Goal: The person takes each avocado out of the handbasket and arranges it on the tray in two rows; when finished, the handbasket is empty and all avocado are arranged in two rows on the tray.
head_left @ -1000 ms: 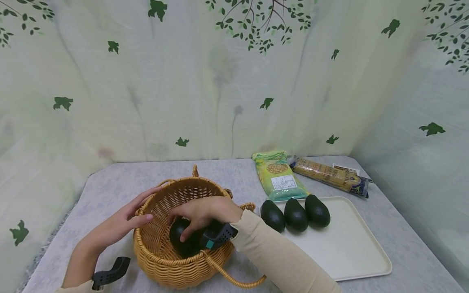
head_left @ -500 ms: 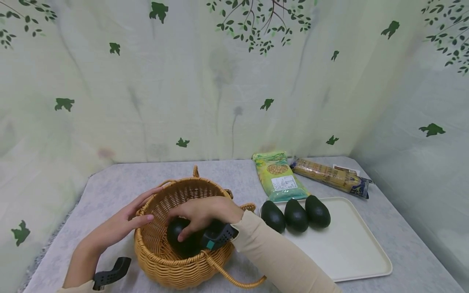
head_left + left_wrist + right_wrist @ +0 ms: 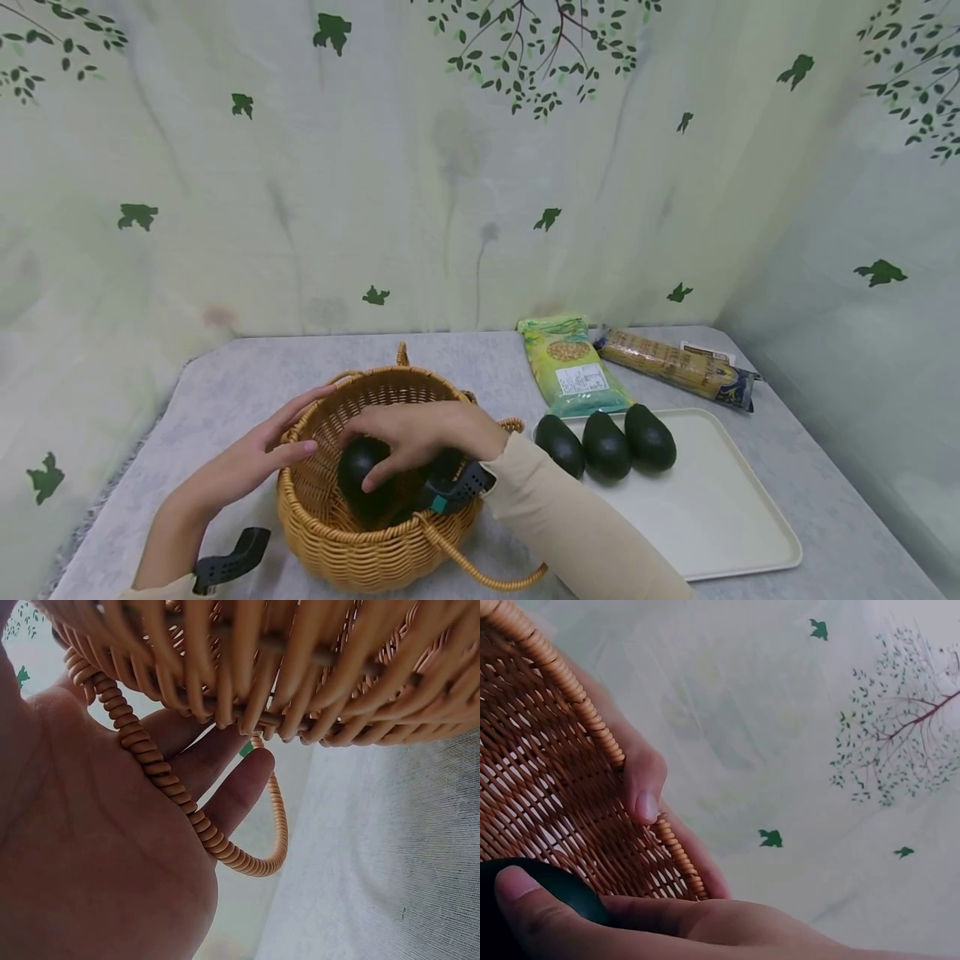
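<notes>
From the head view, the right hand [image 3: 420, 432] grips an avocado [image 3: 362, 475] inside the basket [image 3: 360, 550], near the bench's front left corner. The left hand [image 3: 251, 462] rests open on the basket rim.

Left wrist: open palm [image 3: 90, 855] touches the rim.

Right wrist: fingers [image 3: 532, 907] curl around the avocado [image 3: 555, 889].

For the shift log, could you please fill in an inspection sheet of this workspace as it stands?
Surface: grey table, covered in cloth.
Job's things: avocado inside the wicker basket; three avocados on the cream tray.
Clutter: green snack packet and long wrapped packet behind the tray.
Grippers: right hand grips the avocado in the basket; left hand rests straight-fingered on the basket rim.
Cables: nothing seen.
Surroundings: pale backdrop printed with leaves.
</notes>
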A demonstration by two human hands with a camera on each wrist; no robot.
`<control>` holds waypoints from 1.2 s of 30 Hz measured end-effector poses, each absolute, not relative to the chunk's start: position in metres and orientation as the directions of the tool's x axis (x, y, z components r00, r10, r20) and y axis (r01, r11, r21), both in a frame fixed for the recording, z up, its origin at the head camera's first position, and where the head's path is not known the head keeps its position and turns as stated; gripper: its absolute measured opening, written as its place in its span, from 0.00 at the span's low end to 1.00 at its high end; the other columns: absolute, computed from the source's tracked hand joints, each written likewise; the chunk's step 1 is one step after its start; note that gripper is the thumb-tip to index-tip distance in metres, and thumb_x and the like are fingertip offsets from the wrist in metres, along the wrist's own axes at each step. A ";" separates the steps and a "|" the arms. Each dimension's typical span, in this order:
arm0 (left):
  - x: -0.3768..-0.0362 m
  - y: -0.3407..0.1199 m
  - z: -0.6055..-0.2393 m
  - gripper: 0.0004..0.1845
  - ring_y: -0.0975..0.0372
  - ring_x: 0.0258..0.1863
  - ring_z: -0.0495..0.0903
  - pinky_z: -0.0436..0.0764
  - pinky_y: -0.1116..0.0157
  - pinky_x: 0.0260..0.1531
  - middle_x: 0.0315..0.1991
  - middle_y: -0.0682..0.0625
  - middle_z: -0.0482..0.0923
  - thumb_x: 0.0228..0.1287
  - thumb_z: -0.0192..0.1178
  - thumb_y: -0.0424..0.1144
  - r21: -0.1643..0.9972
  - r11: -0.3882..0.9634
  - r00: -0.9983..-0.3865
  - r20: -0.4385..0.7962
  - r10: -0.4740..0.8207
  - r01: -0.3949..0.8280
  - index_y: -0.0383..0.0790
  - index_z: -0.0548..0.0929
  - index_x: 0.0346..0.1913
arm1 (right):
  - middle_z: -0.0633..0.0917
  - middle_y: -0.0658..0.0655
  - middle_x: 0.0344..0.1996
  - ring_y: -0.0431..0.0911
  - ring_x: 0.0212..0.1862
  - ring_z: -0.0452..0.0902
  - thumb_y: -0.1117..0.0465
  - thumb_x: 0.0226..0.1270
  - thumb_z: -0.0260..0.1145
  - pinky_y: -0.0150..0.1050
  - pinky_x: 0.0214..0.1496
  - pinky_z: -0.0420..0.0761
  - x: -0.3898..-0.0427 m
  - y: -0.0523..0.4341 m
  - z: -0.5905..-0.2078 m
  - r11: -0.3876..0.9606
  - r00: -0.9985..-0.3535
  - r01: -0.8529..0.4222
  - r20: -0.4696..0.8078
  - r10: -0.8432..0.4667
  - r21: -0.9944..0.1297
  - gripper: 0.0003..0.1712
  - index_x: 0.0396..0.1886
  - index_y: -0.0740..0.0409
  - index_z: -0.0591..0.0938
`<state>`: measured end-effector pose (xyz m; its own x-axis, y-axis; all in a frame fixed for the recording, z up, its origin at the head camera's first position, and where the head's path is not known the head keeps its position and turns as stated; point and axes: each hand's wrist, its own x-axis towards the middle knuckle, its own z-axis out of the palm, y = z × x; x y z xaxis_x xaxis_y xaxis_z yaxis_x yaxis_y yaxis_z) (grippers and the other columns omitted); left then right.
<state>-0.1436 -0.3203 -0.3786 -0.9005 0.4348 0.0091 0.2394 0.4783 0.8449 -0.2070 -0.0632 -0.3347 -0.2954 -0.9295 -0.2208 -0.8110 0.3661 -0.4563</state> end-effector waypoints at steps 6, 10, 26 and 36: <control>-0.144 -0.321 -0.379 0.35 0.34 0.74 0.56 0.77 0.43 0.55 0.82 0.40 0.48 0.81 0.51 0.38 0.835 0.489 -0.900 0.017 0.436 0.253 0.62 0.53 0.83 | 0.74 0.49 0.65 0.37 0.66 0.68 0.46 0.72 0.69 0.27 0.67 0.67 -0.205 -0.059 -0.332 0.388 -0.330 -0.808 -0.205 -0.922 -0.443 0.33 0.71 0.50 0.72; -0.144 -0.322 -0.380 0.35 0.54 0.74 0.62 0.79 0.61 0.53 0.82 0.42 0.49 0.81 0.50 0.39 0.829 0.498 -0.899 0.013 0.438 0.255 0.63 0.53 0.83 | 0.74 0.48 0.64 0.36 0.65 0.68 0.46 0.72 0.69 0.27 0.66 0.68 -0.204 -0.055 -0.330 0.386 -0.345 -0.804 -0.173 -0.923 -0.452 0.31 0.70 0.49 0.73; -0.143 -0.320 -0.381 0.35 0.33 0.74 0.56 0.75 0.36 0.57 0.82 0.38 0.47 0.81 0.51 0.39 0.843 0.482 -0.901 0.005 0.434 0.237 0.61 0.52 0.83 | 0.75 0.50 0.70 0.36 0.69 0.70 0.46 0.75 0.65 0.27 0.69 0.67 -0.199 -0.039 -0.320 0.340 -0.357 -0.817 -0.053 -0.932 -0.466 0.33 0.74 0.53 0.70; -0.144 -0.321 -0.380 0.35 0.41 0.75 0.58 0.75 0.38 0.57 0.82 0.40 0.49 0.81 0.51 0.39 0.834 0.492 -0.902 0.015 0.431 0.250 0.62 0.53 0.83 | 0.77 0.45 0.67 0.35 0.50 0.76 0.45 0.76 0.65 0.27 0.55 0.74 -0.196 -0.028 -0.313 0.344 -0.398 -0.792 -0.001 -0.917 -0.505 0.31 0.74 0.48 0.73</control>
